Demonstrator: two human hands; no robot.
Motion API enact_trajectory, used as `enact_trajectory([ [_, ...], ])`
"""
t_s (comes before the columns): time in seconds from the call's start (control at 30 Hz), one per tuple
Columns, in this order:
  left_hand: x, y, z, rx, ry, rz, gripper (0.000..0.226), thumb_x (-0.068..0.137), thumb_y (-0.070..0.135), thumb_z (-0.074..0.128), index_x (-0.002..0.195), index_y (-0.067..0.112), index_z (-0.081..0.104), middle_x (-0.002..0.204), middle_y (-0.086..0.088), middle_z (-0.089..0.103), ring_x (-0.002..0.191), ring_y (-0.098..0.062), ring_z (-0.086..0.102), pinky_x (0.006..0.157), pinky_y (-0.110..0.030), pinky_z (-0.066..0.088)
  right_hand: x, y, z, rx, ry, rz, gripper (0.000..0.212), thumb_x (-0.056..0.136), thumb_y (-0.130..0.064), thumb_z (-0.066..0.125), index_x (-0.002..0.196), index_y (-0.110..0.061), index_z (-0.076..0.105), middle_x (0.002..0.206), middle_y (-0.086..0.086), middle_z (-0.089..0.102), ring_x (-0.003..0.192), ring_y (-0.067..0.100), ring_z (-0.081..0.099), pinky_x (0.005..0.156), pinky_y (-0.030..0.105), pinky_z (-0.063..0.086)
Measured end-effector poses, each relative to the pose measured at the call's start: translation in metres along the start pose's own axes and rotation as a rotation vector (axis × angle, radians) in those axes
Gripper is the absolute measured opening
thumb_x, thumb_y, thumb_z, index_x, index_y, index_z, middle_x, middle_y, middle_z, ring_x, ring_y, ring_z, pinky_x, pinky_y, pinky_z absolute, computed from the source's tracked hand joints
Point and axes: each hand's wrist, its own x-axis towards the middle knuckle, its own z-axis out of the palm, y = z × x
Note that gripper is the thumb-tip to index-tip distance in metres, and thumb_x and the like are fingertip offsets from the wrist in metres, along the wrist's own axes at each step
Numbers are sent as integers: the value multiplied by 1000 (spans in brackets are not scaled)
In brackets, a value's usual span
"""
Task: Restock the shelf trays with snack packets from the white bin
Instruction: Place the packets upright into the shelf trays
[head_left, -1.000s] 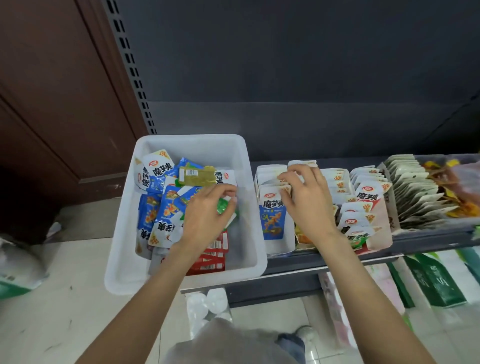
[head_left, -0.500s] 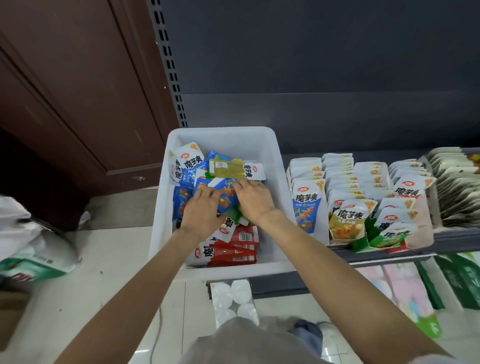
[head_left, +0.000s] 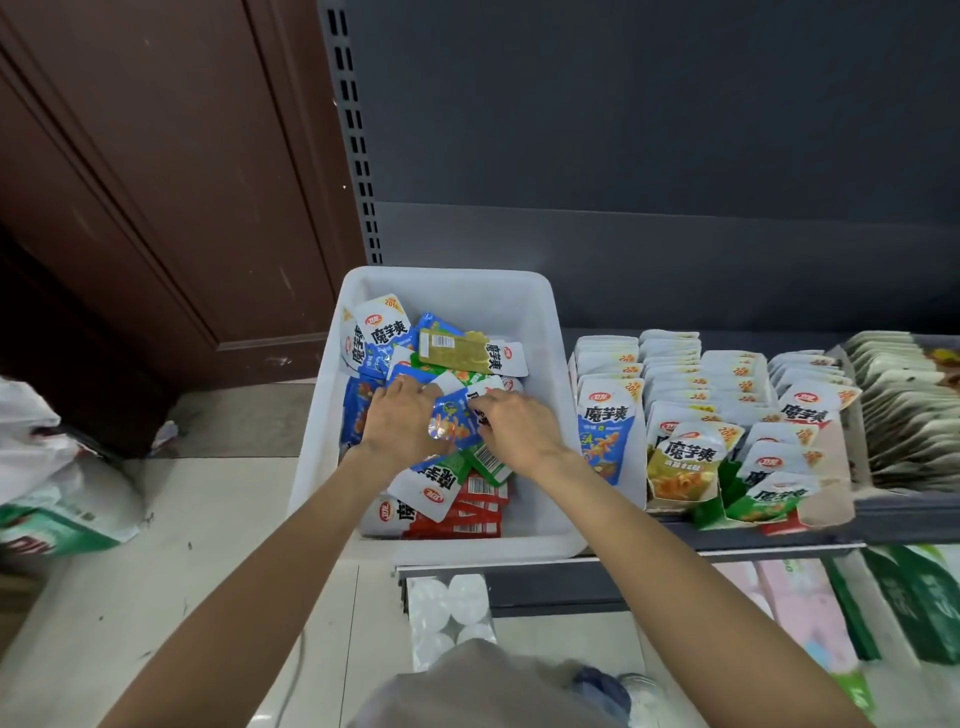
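Both your hands (head_left: 457, 426) in the white bin (head_left: 550, 405) pinch one blue packet (head_left: 454, 418); matching tray (head_left: 605, 436) lies right, nearer your right hand.

both forearms are bare, no sleeves or jewellery; grey-beige clothing (head_left: 498, 686) shows below the white bin (head_left: 311, 467), beside a blue-grey shoe (head_left: 618, 691).

A dark grey back panel (head_left: 649, 130) rises behind the shelf, with a slotted metal upright (head_left: 356, 130) at its left edge. Left of that stands a dark brown wooden door (head_left: 156, 156). The floor (head_left: 208, 519) is pale glossy tile. A white and green bag (head_left: 47, 483) lies at far left.
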Motion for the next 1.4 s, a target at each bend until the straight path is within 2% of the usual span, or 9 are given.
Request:
enact_trajectory([
  [0.1, -8, -2, -10, -342, 70, 39, 37, 89, 35, 60, 121, 19, 47, 120, -6, 55, 104, -23, 58, 80, -34, 44, -10, 2, -11, 310, 126, 52, 68, 90, -17, 60, 148, -19, 24, 142, 6, 39, 127, 23, 43, 103, 33, 39],
  [0.23, -35, 1, -40, -1072, 10, 218, 15, 91, 25, 60, 105, 26, 55, 102, 10, 66, 84, -17, 69, 74, -37, 56, -45, 2, -50, 994, 419, 210, 91, 83, -14, 71, 151, -24, 10, 141, -1, 39, 122, 3, 40, 87, 2, 34],
  [0.37, -58, 28, -73, -1336, 29, 336, 19, 89, 14, 61, 107, 20, 59, 97, 7, 68, 90, -8, 67, 71, -23, 55, -88, 29, -89, 1210, 476, 294, 33, 83, -13, 71, 113, -21, 58, 98, 1, 70, 86, 11, 66, 66, 26, 49],
  [0.47, -56, 58, -78, -1350, 17, 396, 16, 90, 14, 59, 100, 26, 61, 89, 15, 68, 84, -2, 65, 69, -18, 52, -112, 46, -103, 1292, 473, 250, 22, 88, -10, 63, 108, -20, 60, 89, -6, 73, 75, 6, 67, 56, 22, 53],
  [0.67, -32, 124, -67, -988, 208, 489, 32, 85, 38, 61, 71, 10, 61, 71, -4, 65, 66, -21, 60, 62, -34, 49, -138, 75, -102, 1016, 790, 238, 24, 91, -13, 60, 89, -37, 58, 86, -13, 70, 79, 8, 69, 67, 32, 58],
  [0.87, -16, 135, -46, -539, 384, 459, 22, 85, 35, 66, 81, 14, 61, 75, 4, 69, 72, -14, 66, 62, -30, 51, -126, 86, -72, 705, 711, 339, 9, 94, -18, 56, 97, -26, 55, 84, -3, 67, 79, 11, 69, 64, 42, 57],
  [1.1, -13, 124, -41, -542, 482, 404, 7, 87, 31, 65, 93, 27, 64, 81, 10, 71, 75, -9, 67, 64, -31, 54, -104, 84, -52, 244, 536, 334, 11, 88, -8, 61, 98, -11, 62, 79, 6, 65, 70, 25, 61, 55, 27, 40],
  [1.23, -11, 129, -38, -361, 390, 405, 18, 90, 25, 56, 106, 27, 64, 96, 3, 70, 89, -21, 64, 66, -28, 44, -93, 81, -45, -193, 541, 311, 16, 63, 1, 79, 75, -6, 71, 76, 8, 62, 71, 27, 54, 52, 31, 43],
  [1.4, -17, 109, -39, -557, 565, 341, 23, 89, 27, 57, 111, 23, 63, 102, 4, 67, 89, -15, 62, 67, -29, 52, -88, 80, -50, -162, 595, 291, 32, 70, -1, 75, 100, -8, 68, 99, 12, 59, 85, 29, 56, 62, 34, 49],
])
